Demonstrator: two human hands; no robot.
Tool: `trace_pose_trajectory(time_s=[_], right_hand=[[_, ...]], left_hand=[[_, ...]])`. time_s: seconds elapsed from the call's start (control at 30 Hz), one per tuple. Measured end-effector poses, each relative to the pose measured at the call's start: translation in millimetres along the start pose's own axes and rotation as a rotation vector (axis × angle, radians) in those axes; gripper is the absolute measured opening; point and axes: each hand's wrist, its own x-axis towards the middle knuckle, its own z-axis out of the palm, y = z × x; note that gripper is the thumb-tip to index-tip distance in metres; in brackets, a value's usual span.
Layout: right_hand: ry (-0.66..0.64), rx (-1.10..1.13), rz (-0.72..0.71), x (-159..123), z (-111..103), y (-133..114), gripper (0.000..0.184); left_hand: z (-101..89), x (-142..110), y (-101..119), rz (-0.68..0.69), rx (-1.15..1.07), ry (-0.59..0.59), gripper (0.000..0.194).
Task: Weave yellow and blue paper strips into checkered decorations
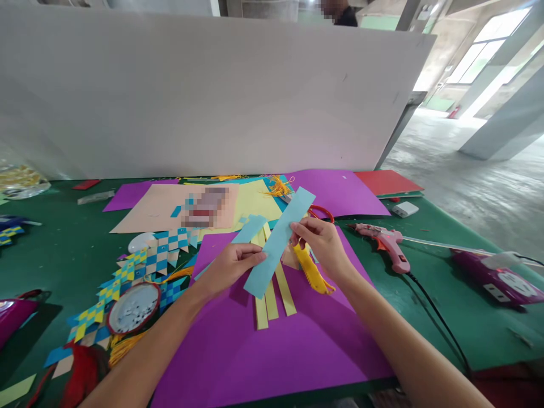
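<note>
Light blue, the paper strip (279,242) is over the purple sheet (276,362), its lower part pinched by your left hand (232,263), its upper edge by your right hand (323,241); left of that sheet, a red-rimmed round dish (135,306) shows dark flecks, loose or printed I cannot tell

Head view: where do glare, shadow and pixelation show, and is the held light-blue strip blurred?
In the head view, glare on the window and floor; soft shadows on the purple sheet; pixelated blocks over the peach sheet; the light-blue strip looks fairly crisp.
</note>
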Motion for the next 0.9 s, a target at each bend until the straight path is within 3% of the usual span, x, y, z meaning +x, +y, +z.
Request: trace_pose_trajectory(time_s=[0.1,0.2,0.27,0.43,0.73,0.9], right_hand=[[0.015,0.012,-0.003,0.3,-1.9,-1.0,0.029],[-0.035,0.074,0.035,-1.0,2.1,-1.3,0.029],[-0.074,0.12,0.074,-1.9,5.5,-0.7,0.03],[-0.085,0.135,0.09,-2.0,6.8,1.0,0.032],[0.052,0.151,0.056,0.9,-1.6,-3.3,0.024],[0.117,0.192,0.02,4.4,-7.1,-1.7,0.022]], left_hand=[[0.6,0.2,-2.3,-0.064,-0.131,-0.076,0.025],[2.0,-2.4,0.8,-0.114,-0.321,-0.21,0.031],[2.5,-4.3,4.0,-0.118,-0.371,-0.23,0.032],[1.8,-4.8,7.6,-0.137,-0.297,-0.17,0.027],[0.8,-5.5,9.7,-0.148,-0.213,-0.189,0.029],[-1.5,-6.0,10.6,-0.087,-0.104,-0.231,0.029]])
